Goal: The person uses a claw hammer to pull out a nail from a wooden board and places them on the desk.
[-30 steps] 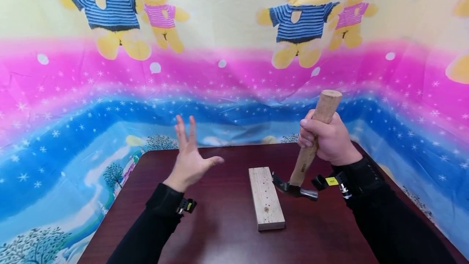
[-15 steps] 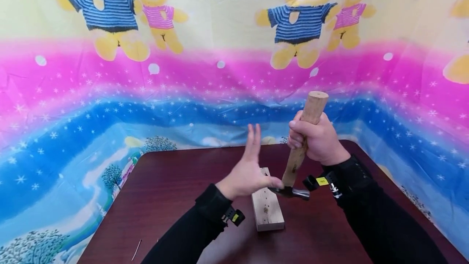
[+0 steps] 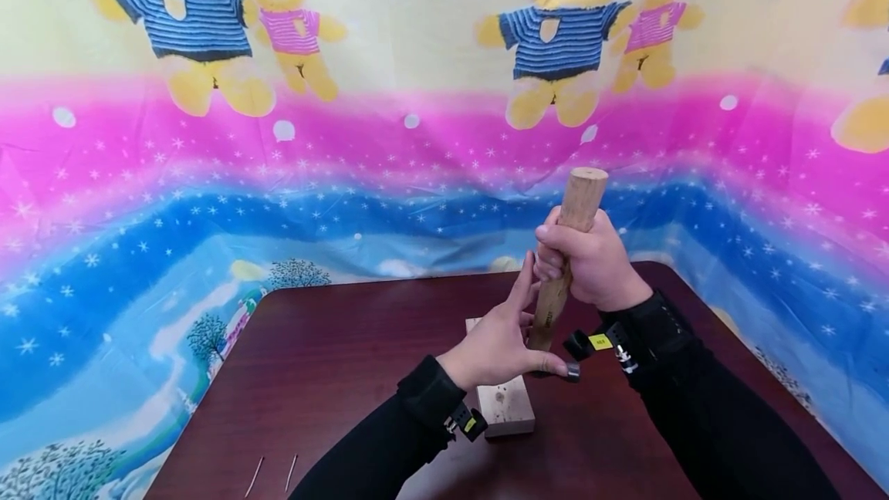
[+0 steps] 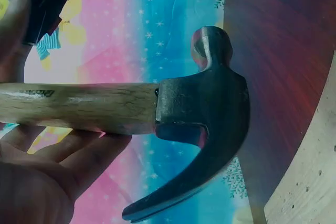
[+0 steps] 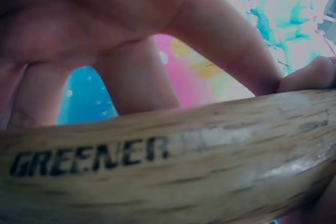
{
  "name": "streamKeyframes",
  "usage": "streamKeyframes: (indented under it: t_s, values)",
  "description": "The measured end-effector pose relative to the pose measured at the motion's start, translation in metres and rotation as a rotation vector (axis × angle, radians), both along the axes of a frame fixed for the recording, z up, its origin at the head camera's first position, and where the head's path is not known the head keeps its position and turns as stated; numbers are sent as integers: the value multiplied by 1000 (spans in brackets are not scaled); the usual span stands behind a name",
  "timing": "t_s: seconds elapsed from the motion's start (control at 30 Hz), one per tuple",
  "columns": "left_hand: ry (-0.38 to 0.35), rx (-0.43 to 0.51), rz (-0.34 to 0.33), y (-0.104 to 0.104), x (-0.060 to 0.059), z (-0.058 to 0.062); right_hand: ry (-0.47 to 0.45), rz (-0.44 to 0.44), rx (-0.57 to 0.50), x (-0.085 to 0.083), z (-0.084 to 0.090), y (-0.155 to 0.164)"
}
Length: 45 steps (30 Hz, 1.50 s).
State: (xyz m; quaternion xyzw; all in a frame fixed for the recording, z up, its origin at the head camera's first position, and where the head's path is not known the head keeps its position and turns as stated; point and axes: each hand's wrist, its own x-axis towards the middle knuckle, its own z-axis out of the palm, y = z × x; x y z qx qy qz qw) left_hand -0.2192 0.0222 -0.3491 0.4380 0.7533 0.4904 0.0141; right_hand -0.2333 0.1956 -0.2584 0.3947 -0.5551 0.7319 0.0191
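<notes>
A claw hammer with a wooden handle point(image 3: 583, 197) hangs head down above the table in the head view. My right hand point(image 3: 600, 261) grips that handle near its upper end. Beside the lower handle is my left hand point(image 3: 493, 347), its fingers fairly straight against the wood and its thumb across the front of the hammer head. The left wrist view shows the dark steel head point(image 4: 215, 98), with the claw curving down and the round striking face up. In the right wrist view, fingers point(image 5: 136, 80) meet the far side of the handle, which bears the lettering GREENER.
A pale wooden board point(image 3: 507, 409) with small holes lies on the dark red table point(image 3: 347, 330), partly hidden behind my left hand. Two thin nails point(image 3: 255, 477) lie near the front left. A printed cloth with bears point(image 3: 417, 52) hangs around the table's back and sides.
My left hand has moved right, from over the table left of the board to the hammer's lower handle. The right hand has brought the hammer slightly left. The nails have come into view.
</notes>
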Motion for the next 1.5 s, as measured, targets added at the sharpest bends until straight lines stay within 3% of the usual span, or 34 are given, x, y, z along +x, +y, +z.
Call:
streamKeyframes:
  t_s: [0.17, 0.27, 0.37, 0.47, 0.73, 0.87, 1.07, 1.33, 1.5]
  values:
    - [47, -48, 54, -1, 3, 2, -16, 19, -32, 3, 1, 1]
    - [122, -50, 119, 0, 5, 0, -23, 30, -31, 4, 1, 0]
    - [209, -39, 198, -1, 6, -3, -33, 39, -28, 3, 2, -4]
    - [234, -3, 236, -3, 7, -5, -42, 39, -25, 1, 2, -10]
    - [150, 49, 282, -15, 10, -6, -49, -11, 5, -5, 0, -25]
    - [125, 60, 294, -19, 12, -7, -13, -146, 80, -7, -1, -28]
    - [42, 58, 281, -27, 12, -8, 65, -362, 286, -13, -4, -29]
    - [-93, 63, 270, -41, 8, -13, 213, -458, 642, -15, -18, -14]
    - [-151, 111, 288, -54, 9, -13, 239, -529, 756, -22, -35, 14]
